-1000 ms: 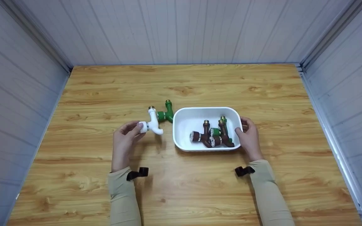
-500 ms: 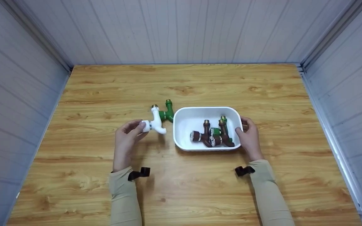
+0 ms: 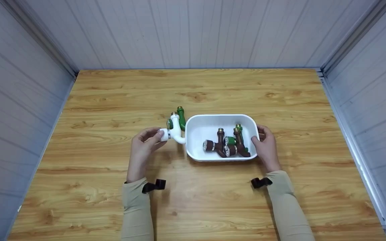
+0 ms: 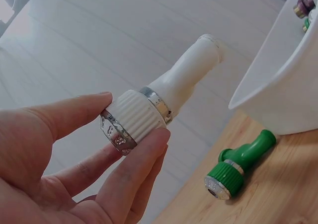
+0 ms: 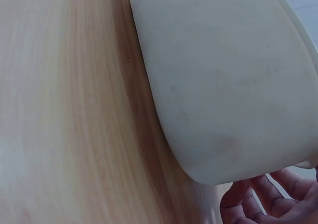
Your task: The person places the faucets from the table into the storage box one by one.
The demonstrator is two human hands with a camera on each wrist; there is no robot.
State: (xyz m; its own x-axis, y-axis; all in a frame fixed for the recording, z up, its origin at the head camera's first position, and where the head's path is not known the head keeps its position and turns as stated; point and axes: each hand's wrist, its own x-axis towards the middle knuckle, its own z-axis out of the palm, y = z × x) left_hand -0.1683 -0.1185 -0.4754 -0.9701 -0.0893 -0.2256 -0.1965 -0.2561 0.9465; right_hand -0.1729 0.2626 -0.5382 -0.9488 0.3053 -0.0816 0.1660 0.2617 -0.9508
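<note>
My left hand pinches a white tap by its ribbed knob, between thumb and fingertips. The tap is held up off the table, its spout at the left rim of a white plastic tub. In the left wrist view the knob's silver end cap shows between the fingers. A green tap lies on the table beside the tub, partly hidden behind the white one in the head view. My right hand grips the tub's right end, thumb over the rim and fingers outside.
Inside the tub, toward its right, lie two brown taps and a green tap partly under one of them. The wood-grain table is bounded by pale panel walls at the back and sides.
My left hand has moved right with the white tap, bringing it from open table up to the tub's left rim. The right hand and the tub have stayed put.
</note>
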